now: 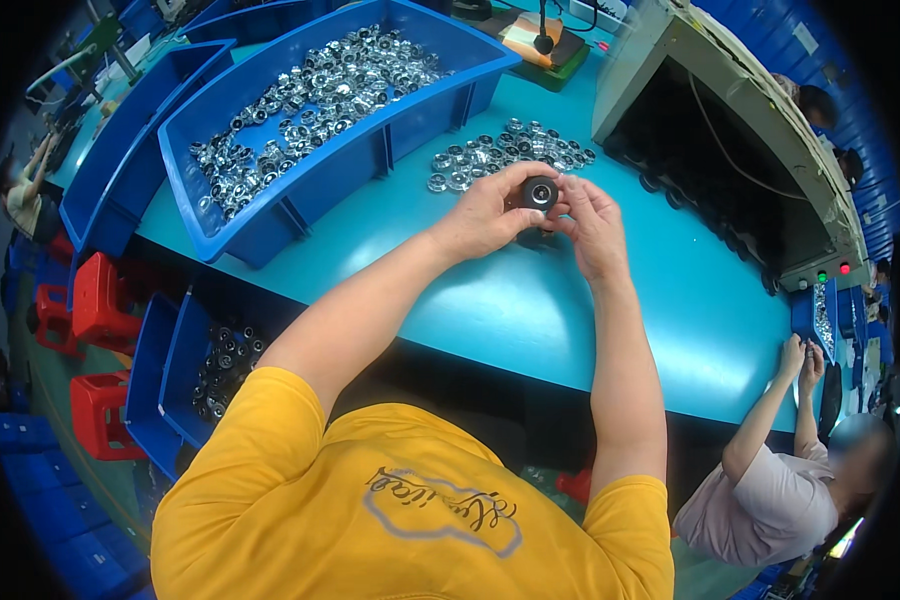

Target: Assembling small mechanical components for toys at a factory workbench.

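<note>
My left hand (pixel 485 212) and my right hand (pixel 592 225) meet above the teal table (pixel 530 310), both gripping a small black round part (pixel 540 192) with a shiny centre. A dark shape lies just under the hands on the table. A loose pile of silver metal rings (pixel 510 155) lies on the table just beyond my hands. A large blue bin (pixel 270 215) to the far left is full of the same silver rings (pixel 310 100).
A grey machine housing (pixel 670 60) with a dark opening stands at the far right, with red and green buttons (pixel 832 272). Another blue bin (pixel 165 370) with dark parts sits below the table's left edge, by red stools (pixel 95 300). A seated person's hands (pixel 802 362) rest at the table's right corner.
</note>
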`<state>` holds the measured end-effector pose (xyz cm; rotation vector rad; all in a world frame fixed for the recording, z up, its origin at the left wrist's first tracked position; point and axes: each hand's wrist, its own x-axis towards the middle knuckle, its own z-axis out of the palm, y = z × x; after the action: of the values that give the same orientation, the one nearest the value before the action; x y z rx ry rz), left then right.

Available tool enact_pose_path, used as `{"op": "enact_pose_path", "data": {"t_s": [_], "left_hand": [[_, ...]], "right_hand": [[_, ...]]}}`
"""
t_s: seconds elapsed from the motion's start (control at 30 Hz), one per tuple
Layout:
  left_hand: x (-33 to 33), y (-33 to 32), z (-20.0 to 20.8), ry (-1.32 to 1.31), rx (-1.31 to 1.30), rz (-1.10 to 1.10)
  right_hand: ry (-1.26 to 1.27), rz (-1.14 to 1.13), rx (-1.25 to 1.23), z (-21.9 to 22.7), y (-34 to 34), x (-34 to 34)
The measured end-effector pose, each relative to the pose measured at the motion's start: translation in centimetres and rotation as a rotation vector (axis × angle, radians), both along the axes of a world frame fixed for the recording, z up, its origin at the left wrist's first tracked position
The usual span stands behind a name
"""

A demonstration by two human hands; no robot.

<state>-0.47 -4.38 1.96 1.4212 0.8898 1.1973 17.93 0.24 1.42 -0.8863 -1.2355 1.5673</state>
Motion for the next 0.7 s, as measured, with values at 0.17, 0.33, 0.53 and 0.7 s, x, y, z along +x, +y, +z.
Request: {"op": "enact_pose_path", "data": {"t_s": [0.17,0.33,0.53,0.7], "left_hand": [[-0.2,0.6,-0.7,-0.035,0.048,0.013],[-0.2,0.6,-1.2,0.016,0.192,0.141],[-2.0,-1.6,2.0,0.442,0.372,0.54],[-8.6,-6.4,1.9,0.91,0.469,0.655]], "right_hand": [[-0.357,-0.26,0.22,-0.4,0.8,0.9],[-0.578,-0.46,0.507,-1.1,1.3,0.7],[-0.66,-0.664,0.503,-2.7,3.8,2.9],[-0.558,-0.728,0.388,-3.7,4.6,4.1]]}}
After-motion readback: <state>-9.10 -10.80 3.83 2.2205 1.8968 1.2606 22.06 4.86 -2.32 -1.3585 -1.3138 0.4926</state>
